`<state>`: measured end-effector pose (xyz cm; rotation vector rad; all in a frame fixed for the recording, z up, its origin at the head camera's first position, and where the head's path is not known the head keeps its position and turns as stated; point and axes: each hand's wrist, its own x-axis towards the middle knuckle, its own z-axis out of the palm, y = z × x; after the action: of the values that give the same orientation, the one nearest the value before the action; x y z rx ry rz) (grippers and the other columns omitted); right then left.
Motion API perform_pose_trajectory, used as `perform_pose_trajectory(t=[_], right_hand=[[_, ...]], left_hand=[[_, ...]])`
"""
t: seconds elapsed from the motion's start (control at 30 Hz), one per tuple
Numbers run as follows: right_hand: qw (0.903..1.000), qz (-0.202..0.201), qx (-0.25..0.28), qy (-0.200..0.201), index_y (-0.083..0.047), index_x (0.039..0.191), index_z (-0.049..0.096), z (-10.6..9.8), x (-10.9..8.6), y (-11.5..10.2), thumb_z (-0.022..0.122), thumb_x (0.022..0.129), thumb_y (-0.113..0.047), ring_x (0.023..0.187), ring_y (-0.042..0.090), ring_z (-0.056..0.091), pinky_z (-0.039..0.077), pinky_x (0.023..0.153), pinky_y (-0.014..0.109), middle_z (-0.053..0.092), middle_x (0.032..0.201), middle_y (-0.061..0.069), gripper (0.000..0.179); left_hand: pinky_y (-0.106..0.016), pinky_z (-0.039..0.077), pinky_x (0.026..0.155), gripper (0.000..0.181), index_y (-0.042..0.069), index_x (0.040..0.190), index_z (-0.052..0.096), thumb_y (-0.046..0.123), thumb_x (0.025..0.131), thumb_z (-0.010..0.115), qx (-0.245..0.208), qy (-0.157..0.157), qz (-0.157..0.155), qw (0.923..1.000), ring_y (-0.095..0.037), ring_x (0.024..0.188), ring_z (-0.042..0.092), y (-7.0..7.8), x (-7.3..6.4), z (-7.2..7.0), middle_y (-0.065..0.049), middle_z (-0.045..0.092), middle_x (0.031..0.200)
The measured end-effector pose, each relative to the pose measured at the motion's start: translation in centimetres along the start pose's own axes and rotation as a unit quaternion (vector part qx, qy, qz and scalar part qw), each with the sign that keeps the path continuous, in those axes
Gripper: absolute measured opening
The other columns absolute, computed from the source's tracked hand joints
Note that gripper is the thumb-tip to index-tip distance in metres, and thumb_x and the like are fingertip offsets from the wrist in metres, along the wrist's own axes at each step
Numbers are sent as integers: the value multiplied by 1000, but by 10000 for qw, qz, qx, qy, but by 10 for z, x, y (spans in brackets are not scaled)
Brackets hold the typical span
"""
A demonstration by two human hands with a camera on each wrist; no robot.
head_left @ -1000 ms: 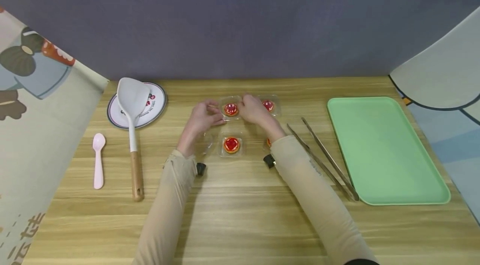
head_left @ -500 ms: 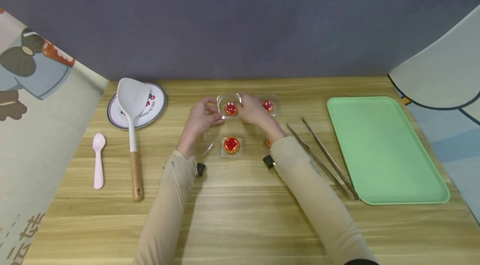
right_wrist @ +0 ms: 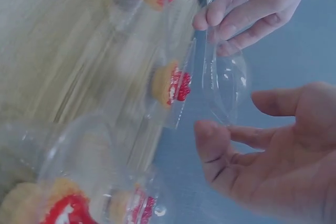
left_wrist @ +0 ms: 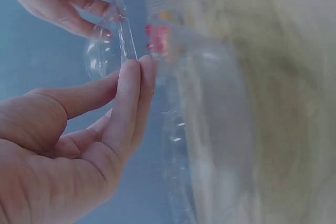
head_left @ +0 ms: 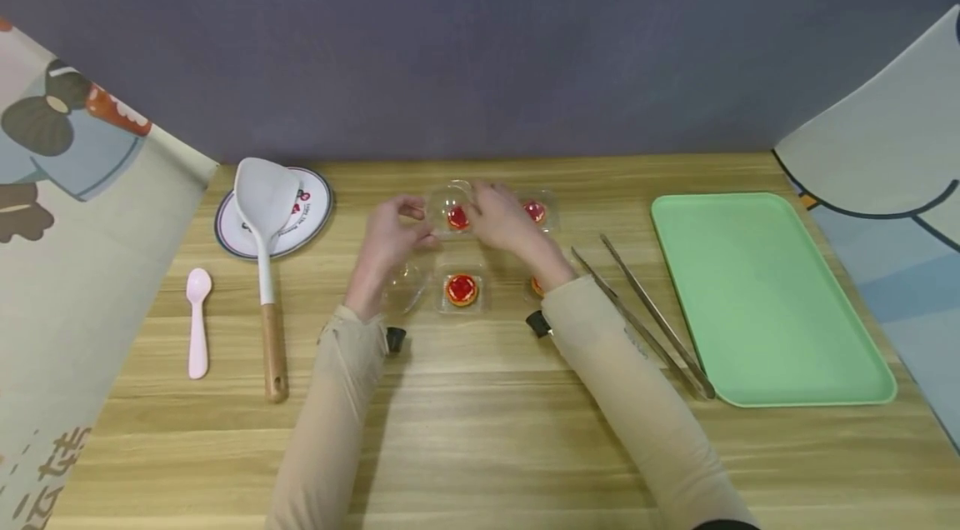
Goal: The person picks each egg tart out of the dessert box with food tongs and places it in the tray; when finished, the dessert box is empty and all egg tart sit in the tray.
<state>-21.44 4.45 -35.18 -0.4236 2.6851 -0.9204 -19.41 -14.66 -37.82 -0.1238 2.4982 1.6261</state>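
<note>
A clear domed plastic lid is lifted and tilted over a small tart topped in red in its clear tray. My left hand pinches one edge of the lid between thumb and fingers, plain in the left wrist view. At the opposite edge, my right hand curls its fingertips against the lid; its thumb stands near the dome in the right wrist view. Nearer me, another red-topped tart sits in a clear tray, with a loose clear lid beside it. A third tart lies right of my right hand.
Metal tongs lie right of my right forearm, beside a green tray. On the left, a white spatula with a wooden handle rests across a plate, near a pink spoon. Another tart is partly covered by my right wrist.
The lid has come up off the back tart's tray and tilted. My left hand has shifted slightly left and toward me; the right hand has stayed nearly in place.
</note>
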Motion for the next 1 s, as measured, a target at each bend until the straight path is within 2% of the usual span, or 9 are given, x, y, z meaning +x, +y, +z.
perform_pose_trajectory(t=[0.17, 0.23, 0.3, 0.4, 0.43, 0.53, 0.77, 0.9, 1.0], right_hand=[[9994, -306, 105, 80, 9, 163, 30, -1, 0, -7, 48, 115, -17, 157, 43, 29, 19, 134, 48, 40, 164, 29, 58], [9983, -478, 272, 201, 9, 162, 31, 0, 2, -8, 48, 114, -14, 146, 41, 46, 33, 129, 45, 47, 158, 29, 56], [9957, -652, 588, 310, 8, 161, 34, 1, 3, -9, 48, 114, -10, 126, 40, 62, 52, 114, 46, 59, 142, 30, 53], [9867, -791, 1362, 397, 4, 160, 38, 4, 6, -10, 46, 113, -4, 97, 37, 70, 64, 87, 45, 66, 124, 27, 48], [9830, -809, 1597, 418, 4, 159, 39, 5, 7, -10, 45, 113, -3, 95, 37, 72, 65, 82, 45, 67, 120, 27, 47], [9703, -837, 2211, 504, 4, 151, 48, 7, 8, -12, 45, 113, 0, 99, 36, 73, 67, 86, 43, 64, 127, 28, 38], [9563, -1014, 2676, 595, 7, 126, 63, 14, 15, -15, 48, 114, -3, 105, 38, 73, 65, 92, 48, 66, 123, 27, 22], [9568, -1079, 2627, 629, 4, 119, 66, 15, 19, -17, 53, 112, -4, 103, 39, 72, 64, 90, 51, 71, 113, 22, 17], [9626, -1076, 2412, 607, 3, 119, 68, 15, 23, -19, 58, 109, 0, 102, 37, 72, 65, 87, 43, 72, 112, 19, 14]], left_hand=[[-42, 67, 90, 42, -11, 140, 58, -9, 100, 67, -381, 113, 77, 9992, -29, 87, 75, 4, -4, -10, -23, 61, 121], [-42, 66, 91, 39, -13, 139, 58, -9, 101, 66, -578, 175, 121, 9981, -26, 86, 75, 3, -6, -15, -21, 59, 118], [-42, 66, 92, 36, -14, 136, 59, -8, 101, 65, -592, 292, 216, 9976, -23, 86, 75, 2, -8, -19, -19, 59, 116], [-41, 66, 92, 30, -15, 131, 61, -7, 102, 65, -754, 482, 350, 9954, -18, 83, 74, -1, -12, -25, -17, 59, 112], [-41, 66, 92, 29, -16, 129, 61, -7, 102, 65, -848, 543, 390, 9942, -17, 82, 74, -2, -12, -26, -17, 59, 111], [-41, 66, 90, 26, -19, 126, 61, -7, 103, 63, -1184, 702, 486, 9893, -15, 77, 74, -5, -13, -29, -16, 59, 107], [-30, 68, 81, 26, -21, 127, 60, -2, 109, 55, -1838, 1185, 854, 9720, -13, 71, 75, -11, -15, -33, -23, 67, 102], [-30, 68, 79, 32, -19, 127, 64, 8, 112, 55, -1959, 1387, 930, 9663, -12, 70, 75, -15, -18, -35, -26, 71, 104], [-29, 68, 77, 34, -17, 127, 66, 12, 111, 59, -1897, 1399, 877, 9679, -12, 68, 74, -16, -20, -37, -32, 72, 113]])
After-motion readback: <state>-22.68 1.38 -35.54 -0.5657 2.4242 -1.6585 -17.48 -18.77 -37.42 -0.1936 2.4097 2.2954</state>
